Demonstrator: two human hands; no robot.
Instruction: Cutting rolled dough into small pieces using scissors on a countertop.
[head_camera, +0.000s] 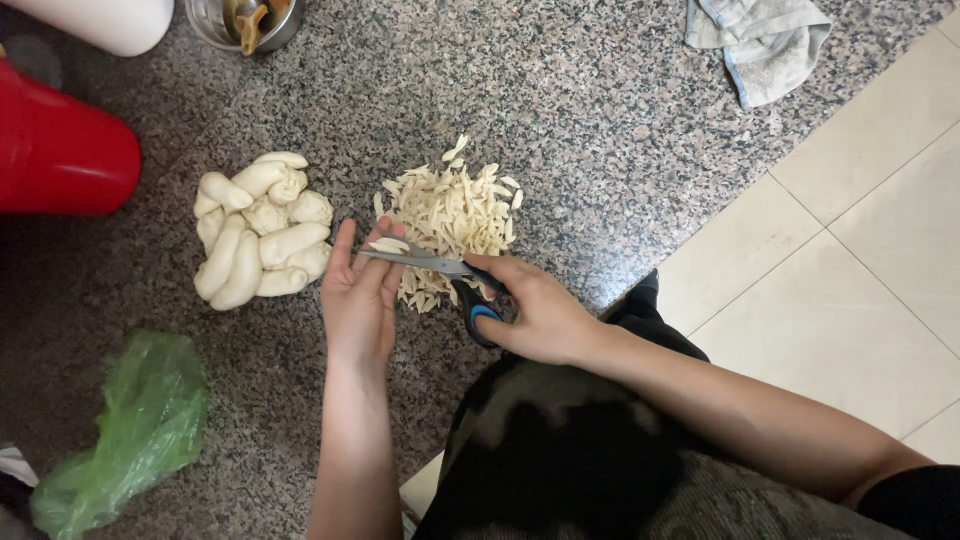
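Note:
My right hand (540, 315) grips a pair of scissors (440, 265) with black and blue handles, blades pointing left. My left hand (358, 295) is held flat and open, palm toward the blades, with a small pale dough strip (388, 245) at its fingertips against the blade tips. Just beyond the scissors lies a heap of cut dough strips (450, 215) on the granite counter (600, 130). To the left sits a pile of thick dough rolls (260, 230).
A red container (60, 150) stands at the left edge and a metal pot (250, 20) at the top. A crumpled green plastic bag (130, 430) lies near left, a grey cloth (765, 40) at top right. Tiled floor (850, 300) is to the right.

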